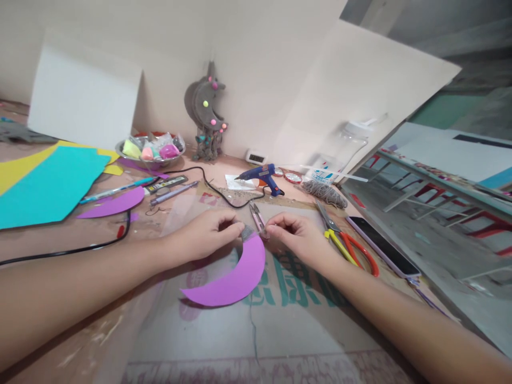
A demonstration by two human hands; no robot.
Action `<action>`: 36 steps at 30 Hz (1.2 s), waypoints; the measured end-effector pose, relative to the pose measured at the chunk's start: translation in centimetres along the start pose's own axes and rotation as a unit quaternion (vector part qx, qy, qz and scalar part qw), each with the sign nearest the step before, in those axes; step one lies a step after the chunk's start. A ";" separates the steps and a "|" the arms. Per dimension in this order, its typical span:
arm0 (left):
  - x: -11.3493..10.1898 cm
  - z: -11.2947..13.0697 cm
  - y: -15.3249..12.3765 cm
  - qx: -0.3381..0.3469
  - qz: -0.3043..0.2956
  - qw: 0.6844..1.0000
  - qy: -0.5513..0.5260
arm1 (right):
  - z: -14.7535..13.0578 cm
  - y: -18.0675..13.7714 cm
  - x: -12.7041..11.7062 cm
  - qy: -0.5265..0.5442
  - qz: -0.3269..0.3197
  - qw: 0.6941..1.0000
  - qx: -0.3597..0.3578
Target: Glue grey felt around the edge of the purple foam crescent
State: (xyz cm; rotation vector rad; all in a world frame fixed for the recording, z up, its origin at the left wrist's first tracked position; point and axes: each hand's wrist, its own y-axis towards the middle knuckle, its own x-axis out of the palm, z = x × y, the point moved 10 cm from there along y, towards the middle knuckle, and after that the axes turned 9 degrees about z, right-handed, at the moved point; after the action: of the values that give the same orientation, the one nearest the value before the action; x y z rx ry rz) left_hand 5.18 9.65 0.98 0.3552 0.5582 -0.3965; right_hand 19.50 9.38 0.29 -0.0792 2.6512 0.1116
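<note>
A purple paper crescent [244,274] lies over the plastic sheet in front of me, its pointed end toward the lower left. Grey yarn [247,233] wraps its upper tip. My left hand [218,234] is closed, thumb and fingers pinching that wrapped tip. Just right of the crescent, my right hand [290,233] is closed in a pinch on what looks like the strand of yarn running from the wrap. Small thread snips [257,216] lie between and behind my hands. A loose grey strand trails below the crescent.
Behind stand a blue glue gun [258,175] with its black cord, a yarn bundle [326,193] and a clear bottle [344,149]. Scissors [348,242] and a phone [383,246] lie right. Coloured sheets [52,184] lie left, near a bowl [150,159]. A decorated grey moon [208,109] hangs behind.
</note>
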 end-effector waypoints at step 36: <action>1.2 0.9 -0.7 0.029 -0.062 0.998 -0.008 | -0.3 -0.4 0.4 -0.045 0.011 0.998 -0.036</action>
State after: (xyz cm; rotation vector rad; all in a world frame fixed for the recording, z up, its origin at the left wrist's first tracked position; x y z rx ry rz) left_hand 6.20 8.32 0.84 0.3746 0.5554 -0.5351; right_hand 18.98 8.99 0.36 -0.0663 2.5587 0.2126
